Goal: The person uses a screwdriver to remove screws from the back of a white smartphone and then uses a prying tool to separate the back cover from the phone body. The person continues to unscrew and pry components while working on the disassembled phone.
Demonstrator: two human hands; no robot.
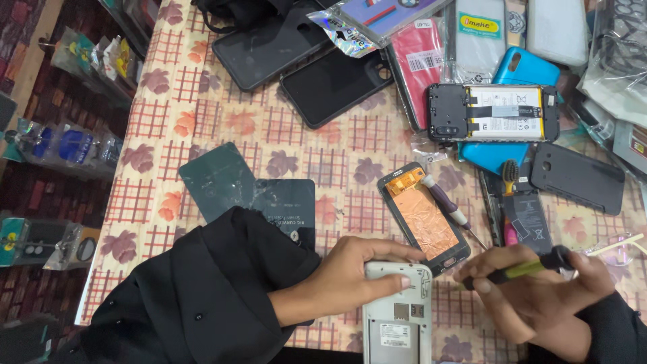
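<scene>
At the near edge of the table (pixel 202 101), which wears a checked cloth printed with leaves, the left hand (pixel 350 276) lies over the top of a white phone (pixel 397 313) with its back cover off, thumb and fingers closed around its upper end to steady it. The right hand (pixel 539 296) has its grip shut on a screwdriver (pixel 519 269) with a yellow-green shaft and black cap, held nearly level, its tip pointing toward the phone's upper right corner; whether the tip touches the phone I cannot tell. Just beyond the white phone lies a phone frame (pixel 424 216) lined with copper-coloured foil, and a second, purple-handled screwdriver (pixel 448 209) rests against its right side. Farther back sits an opened phone (pixel 495 113) showing its white battery, lying partly on a blue case (pixel 526 67). Two dark back covers (pixel 249 189) lie to the left, beside the person's black sleeve (pixel 209 296). Black, red and clear phone cases crowd the far side.
</scene>
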